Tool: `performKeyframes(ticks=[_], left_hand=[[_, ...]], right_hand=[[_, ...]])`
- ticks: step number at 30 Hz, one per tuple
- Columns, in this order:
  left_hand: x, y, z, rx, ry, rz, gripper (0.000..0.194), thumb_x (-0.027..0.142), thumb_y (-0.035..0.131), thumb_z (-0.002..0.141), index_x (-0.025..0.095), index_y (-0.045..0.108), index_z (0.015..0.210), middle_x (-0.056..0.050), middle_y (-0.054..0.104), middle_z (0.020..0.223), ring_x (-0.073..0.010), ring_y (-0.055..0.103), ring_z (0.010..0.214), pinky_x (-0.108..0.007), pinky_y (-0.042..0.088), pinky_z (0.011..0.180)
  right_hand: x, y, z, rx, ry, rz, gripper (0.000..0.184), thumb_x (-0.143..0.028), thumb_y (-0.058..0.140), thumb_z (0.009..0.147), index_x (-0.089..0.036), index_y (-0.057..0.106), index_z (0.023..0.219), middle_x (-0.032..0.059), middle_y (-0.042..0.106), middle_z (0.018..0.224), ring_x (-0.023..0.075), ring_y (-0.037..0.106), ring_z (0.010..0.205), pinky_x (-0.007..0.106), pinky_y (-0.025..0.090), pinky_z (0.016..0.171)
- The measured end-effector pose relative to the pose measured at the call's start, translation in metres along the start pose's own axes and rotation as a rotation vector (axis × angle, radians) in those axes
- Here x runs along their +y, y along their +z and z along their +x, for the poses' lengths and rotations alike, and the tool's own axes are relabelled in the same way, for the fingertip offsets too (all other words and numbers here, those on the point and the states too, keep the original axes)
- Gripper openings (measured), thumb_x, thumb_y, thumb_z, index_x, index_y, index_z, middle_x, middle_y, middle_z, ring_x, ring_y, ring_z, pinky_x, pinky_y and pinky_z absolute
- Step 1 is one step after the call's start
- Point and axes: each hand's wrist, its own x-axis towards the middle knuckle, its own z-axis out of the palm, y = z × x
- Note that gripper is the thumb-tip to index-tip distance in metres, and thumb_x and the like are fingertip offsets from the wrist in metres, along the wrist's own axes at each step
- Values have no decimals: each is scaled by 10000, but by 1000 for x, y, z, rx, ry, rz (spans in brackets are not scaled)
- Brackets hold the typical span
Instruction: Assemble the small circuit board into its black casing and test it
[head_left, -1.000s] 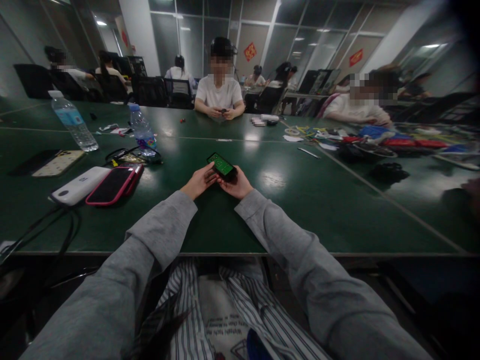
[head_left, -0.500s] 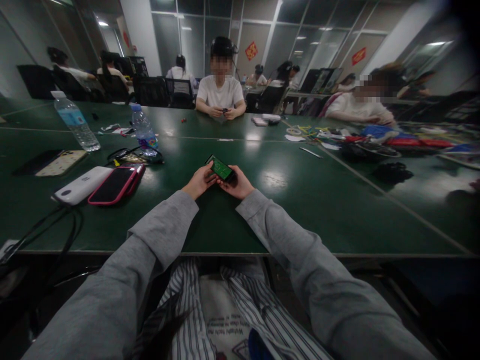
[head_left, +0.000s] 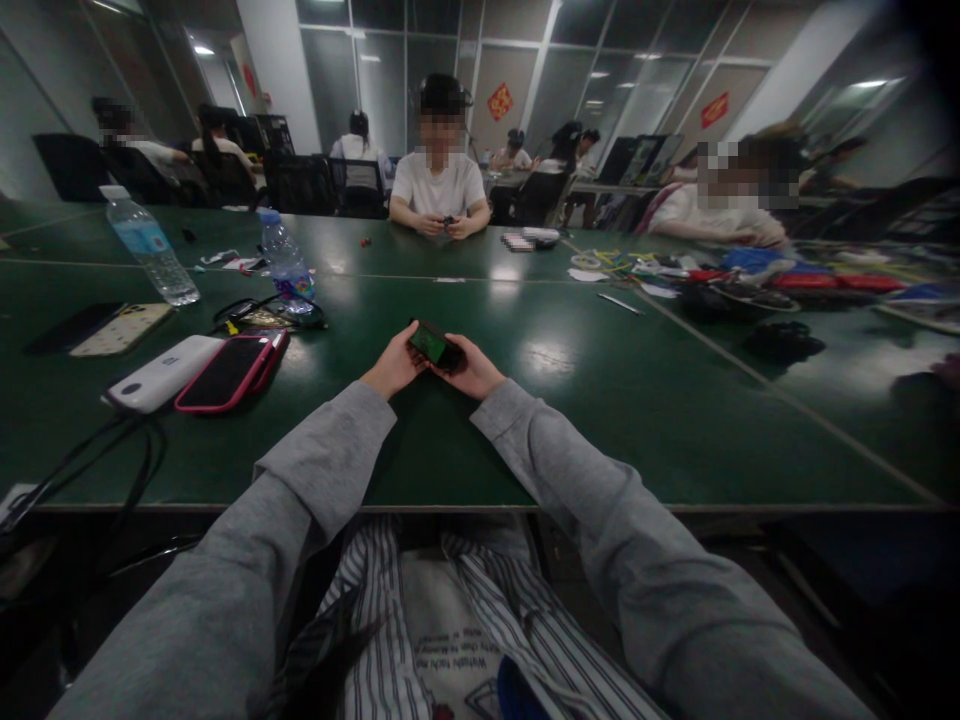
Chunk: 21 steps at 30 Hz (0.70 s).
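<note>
A small black device with a green face (head_left: 433,345) is held just above the green table (head_left: 600,400) in front of me. My left hand (head_left: 391,367) grips its left end with fingers curled round it. My right hand (head_left: 472,372) holds its right end the same way, thumb on top. The device is tilted, its green face turned partly away and darker. Grey sleeves cover both my forearms, which rest on the table's near edge.
To my left lie a pink-cased phone (head_left: 225,371), a white power bank (head_left: 161,373), cables (head_left: 112,460), another phone (head_left: 120,328) and two water bottles (head_left: 150,247) (head_left: 286,262). Other people sit across the table; colourful clutter (head_left: 750,280) lies at right.
Both hands have turned and drawn the device slightly left and toward me; its bright green face now shows smaller and darker.
</note>
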Motion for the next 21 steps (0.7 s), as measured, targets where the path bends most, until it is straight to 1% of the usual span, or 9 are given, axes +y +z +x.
performKeyframes(ticks=[3,7,8,10,12,14,16,18,21], left_hand=[[2,1,-3,-26,-28,-17,373,488,523,949,142,635,1031,-42,601,680,-154,583,603,-274,503,635],[3,1,-7,-70,-39,-78,536,537,493,941,97,557,1242,-93,643,772,-187,639,680,-305,546,704],[3,0,-7,-74,-37,-95,590,544,495,936,87,518,1308,-114,660,829,-200,662,732,-314,554,736],[2,-2,-6,-84,-30,-120,693,553,505,921,87,420,1426,-156,679,969,-230,693,873,-335,561,801],[3,-4,-6,-97,-19,-129,764,561,511,911,98,338,1493,-181,675,1077,-253,690,996,-355,560,840],[3,-4,-6,-110,-10,-132,781,574,501,912,97,322,1504,-187,675,1105,-261,683,1038,-365,558,853],[3,-3,-7,-119,-9,-122,757,603,484,914,92,389,1465,-185,687,1072,-264,687,1018,-369,556,851],[3,-1,-9,-134,-6,-92,710,640,469,910,101,507,1371,-175,705,1006,-270,693,971,-377,552,848],[1,1,-13,-143,22,-50,633,664,451,912,132,635,1201,-149,727,918,-270,696,909,-397,544,858]], right_hand=[[-1,5,-3,100,69,52,68,-245,527,928,-206,583,931,33,661,850,137,632,766,224,597,628],[-3,6,-2,171,-36,45,54,-232,534,918,-207,578,901,14,652,805,130,613,720,221,581,605],[-2,5,0,195,-78,38,42,-239,548,906,-209,575,893,8,645,796,132,612,718,228,579,606],[-1,1,4,272,-206,5,48,-255,589,871,-221,562,891,-9,627,794,138,612,722,250,576,619],[1,-2,6,357,-385,-80,133,-283,631,835,-239,554,934,-20,617,839,144,620,759,280,577,670],[4,-4,4,406,-559,-238,247,-328,655,818,-259,552,1032,-14,619,918,160,633,849,322,573,775],[7,-5,1,386,-697,-473,363,-361,663,816,-273,545,1148,14,625,1017,192,627,986,387,537,921],[11,-4,-3,272,-777,-761,466,-342,686,796,-268,541,1233,60,616,1133,241,587,1126,458,462,1047],[19,-3,-6,55,-773,-1159,618,-251,704,750,-231,513,1338,127,564,1254,315,529,1229,544,387,1118]])
